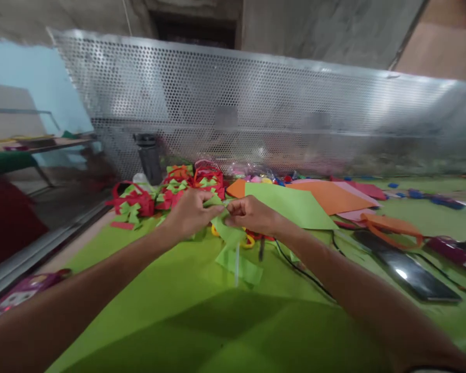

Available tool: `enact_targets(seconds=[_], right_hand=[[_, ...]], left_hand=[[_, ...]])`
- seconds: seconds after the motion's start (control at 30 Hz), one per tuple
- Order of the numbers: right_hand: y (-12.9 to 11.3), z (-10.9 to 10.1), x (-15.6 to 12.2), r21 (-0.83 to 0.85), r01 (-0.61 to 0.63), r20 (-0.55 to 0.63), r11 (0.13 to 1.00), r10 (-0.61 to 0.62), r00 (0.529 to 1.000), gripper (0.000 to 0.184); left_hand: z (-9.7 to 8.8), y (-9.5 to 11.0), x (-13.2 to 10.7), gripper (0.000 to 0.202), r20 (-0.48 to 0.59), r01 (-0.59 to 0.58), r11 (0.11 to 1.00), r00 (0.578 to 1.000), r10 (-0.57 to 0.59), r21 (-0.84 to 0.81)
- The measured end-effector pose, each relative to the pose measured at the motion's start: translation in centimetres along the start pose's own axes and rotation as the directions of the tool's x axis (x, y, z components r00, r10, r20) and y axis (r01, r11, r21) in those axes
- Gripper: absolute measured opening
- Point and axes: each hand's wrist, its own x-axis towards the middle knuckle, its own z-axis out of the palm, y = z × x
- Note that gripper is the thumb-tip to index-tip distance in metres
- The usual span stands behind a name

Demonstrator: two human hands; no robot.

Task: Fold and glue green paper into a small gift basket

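Note:
Both of my hands meet over the green-covered table (171, 305). My left hand (190, 212) and my right hand (252, 215) are closed in pinches on the top of a light green paper strip (233, 248), which hangs folded below them. A thin white stick (236, 267) runs down along the strip. Under my hands lie yellow-handled scissors (248, 241), partly hidden.
A pile of red and green paper ornaments (166, 194) lies at the back left. Green, orange and pink paper sheets (318, 199) lie at the right, with a phone (407, 269), black cables and an orange loop. A perforated metal screen (256, 103) stands behind.

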Motion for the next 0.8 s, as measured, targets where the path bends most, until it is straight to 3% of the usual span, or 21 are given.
enact_targets(seconds=[0.13,0.2,0.3,0.4,0.5,0.63,0.7,0.8], right_hand=[[0.1,2.8,-1.1,-0.077,-0.062,0.077,0.995,0.068,0.995,0.024],[0.7,4.1,-1.7,-0.164,-0.097,0.084,0.982,0.112,0.99,0.021],[1.3,6.2,-2.3,-0.345,-0.12,0.068,0.931,0.152,0.986,0.015],[1.2,7.6,-2.7,-0.548,-0.112,0.048,0.829,0.164,0.985,0.005],[1.2,7.4,-2.9,-0.703,-0.113,0.048,0.702,0.206,0.977,0.013],[1.7,5.3,-2.6,-0.804,-0.138,0.02,0.578,0.259,0.966,0.015],[1.9,4.5,-2.5,-0.819,-0.147,0.005,0.554,0.263,0.965,0.012],[1.6,4.4,-2.4,-0.788,-0.145,0.032,0.598,0.275,0.961,0.011]], left_hand=[[-3.3,-2.8,-3.4,0.017,-0.119,0.047,0.998,0.992,-0.041,0.05],[-4.4,-4.8,-4.8,0.016,-0.129,0.127,0.991,0.984,-0.121,0.042],[-5.3,-7.7,-6.5,0.016,-0.11,0.224,0.967,0.971,-0.211,0.122],[-5.2,-9.6,-7.5,0.014,-0.078,0.21,0.94,0.977,-0.196,0.27],[-4.5,-10.5,-7.9,0.011,0.024,0.14,0.919,0.987,-0.16,0.368],[-2.8,-10.7,-8.4,0.012,0.113,0.031,0.927,0.99,-0.079,0.375],[-2.3,-10.5,-8.5,0.011,0.11,0.019,0.933,0.992,-0.062,0.358],[-2.8,-10.3,-8.3,0.013,0.09,0.122,0.949,0.984,-0.154,0.291]])
